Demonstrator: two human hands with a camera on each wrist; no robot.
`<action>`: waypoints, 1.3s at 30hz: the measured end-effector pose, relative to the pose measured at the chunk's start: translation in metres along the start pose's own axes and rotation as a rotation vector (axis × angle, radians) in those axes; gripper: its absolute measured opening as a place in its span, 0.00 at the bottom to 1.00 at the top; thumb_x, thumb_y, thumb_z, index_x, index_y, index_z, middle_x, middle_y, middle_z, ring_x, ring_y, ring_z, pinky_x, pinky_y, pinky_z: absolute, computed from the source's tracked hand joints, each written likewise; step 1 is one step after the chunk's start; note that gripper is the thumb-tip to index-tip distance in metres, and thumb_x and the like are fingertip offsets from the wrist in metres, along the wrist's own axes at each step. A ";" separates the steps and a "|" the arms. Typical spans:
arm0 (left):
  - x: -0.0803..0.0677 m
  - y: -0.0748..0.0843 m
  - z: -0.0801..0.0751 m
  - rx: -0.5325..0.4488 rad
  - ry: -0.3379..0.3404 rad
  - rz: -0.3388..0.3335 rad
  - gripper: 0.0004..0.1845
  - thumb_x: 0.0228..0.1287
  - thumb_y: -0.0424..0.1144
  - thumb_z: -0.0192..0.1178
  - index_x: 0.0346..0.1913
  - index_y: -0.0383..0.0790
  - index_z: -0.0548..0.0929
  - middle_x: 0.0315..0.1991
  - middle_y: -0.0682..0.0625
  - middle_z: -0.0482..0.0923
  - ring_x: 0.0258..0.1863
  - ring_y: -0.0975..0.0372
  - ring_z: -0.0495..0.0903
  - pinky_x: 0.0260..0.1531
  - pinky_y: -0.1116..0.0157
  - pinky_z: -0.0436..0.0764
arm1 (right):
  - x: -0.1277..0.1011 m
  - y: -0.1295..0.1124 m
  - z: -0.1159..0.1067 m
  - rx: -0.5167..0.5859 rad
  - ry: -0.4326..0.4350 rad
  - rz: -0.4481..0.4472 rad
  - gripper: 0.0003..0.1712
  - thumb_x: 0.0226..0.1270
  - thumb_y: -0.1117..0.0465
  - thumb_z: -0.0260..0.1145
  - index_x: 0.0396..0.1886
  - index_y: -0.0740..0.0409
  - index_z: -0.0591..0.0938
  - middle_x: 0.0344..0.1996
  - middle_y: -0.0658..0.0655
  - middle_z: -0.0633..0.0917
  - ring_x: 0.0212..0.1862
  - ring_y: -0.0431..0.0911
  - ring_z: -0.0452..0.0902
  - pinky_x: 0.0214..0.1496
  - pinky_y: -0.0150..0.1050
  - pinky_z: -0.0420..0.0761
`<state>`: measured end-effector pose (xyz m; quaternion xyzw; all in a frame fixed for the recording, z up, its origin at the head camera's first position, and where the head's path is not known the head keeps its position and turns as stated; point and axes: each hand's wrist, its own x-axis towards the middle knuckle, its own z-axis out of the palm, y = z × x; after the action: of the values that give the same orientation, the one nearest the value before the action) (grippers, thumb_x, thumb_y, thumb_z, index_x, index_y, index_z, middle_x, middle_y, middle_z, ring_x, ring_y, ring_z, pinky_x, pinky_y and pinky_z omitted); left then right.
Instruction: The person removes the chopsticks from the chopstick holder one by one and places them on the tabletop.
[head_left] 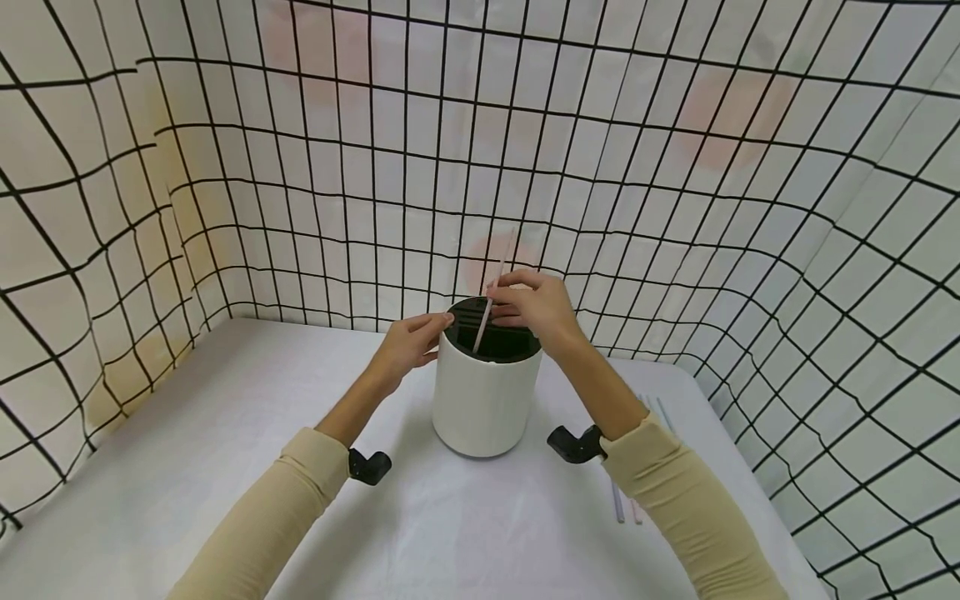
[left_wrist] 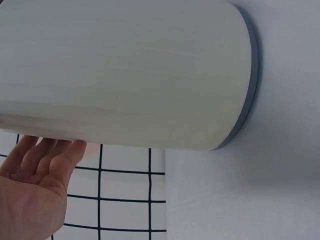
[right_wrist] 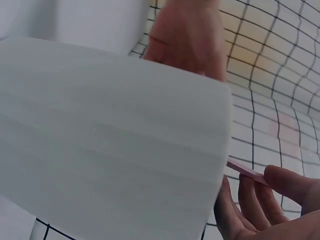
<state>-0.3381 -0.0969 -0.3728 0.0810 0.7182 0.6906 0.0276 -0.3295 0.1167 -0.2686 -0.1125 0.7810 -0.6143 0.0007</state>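
Right hand [head_left: 536, 307] fingers pinch pink straw [head_left: 489, 302] over slotted holder [head_left: 487, 392]; left hand [head_left: 408, 342], fingers flat, steadies its rim. I'd worry the tip misses a slot, straw bends.

Head view above; wrists near canister [head_left: 486, 392]

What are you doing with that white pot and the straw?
A person pinches a pale pink straw in the right hand, its lower end down inside the black top of a white holder. The left hand rests straight fingers on the holder's rim. More straws lie on the white table to the right.
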 end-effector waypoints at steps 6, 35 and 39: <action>0.000 0.001 0.000 -0.005 -0.001 0.007 0.27 0.74 0.55 0.59 0.67 0.42 0.79 0.70 0.48 0.75 0.70 0.55 0.73 0.63 0.55 0.80 | -0.002 -0.004 -0.022 0.111 0.077 0.020 0.16 0.70 0.61 0.69 0.53 0.65 0.81 0.49 0.62 0.86 0.41 0.50 0.90 0.52 0.47 0.88; -0.002 0.003 0.001 -0.006 0.018 -0.019 0.31 0.70 0.57 0.62 0.67 0.42 0.79 0.69 0.48 0.76 0.69 0.56 0.75 0.62 0.56 0.81 | -0.027 0.026 -0.145 0.439 0.316 0.066 0.20 0.67 0.63 0.72 0.55 0.64 0.77 0.36 0.53 0.88 0.36 0.44 0.89 0.45 0.41 0.90; -0.002 0.002 0.001 -0.004 0.022 -0.026 0.30 0.70 0.58 0.62 0.67 0.43 0.79 0.69 0.49 0.76 0.69 0.57 0.75 0.63 0.57 0.81 | -0.031 0.042 -0.158 0.408 0.277 0.113 0.16 0.68 0.64 0.71 0.52 0.61 0.78 0.36 0.52 0.89 0.35 0.44 0.89 0.44 0.40 0.90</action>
<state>-0.3360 -0.0960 -0.3705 0.0637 0.7182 0.6924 0.0288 -0.3282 0.2830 -0.2749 0.0192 0.6385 -0.7678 -0.0491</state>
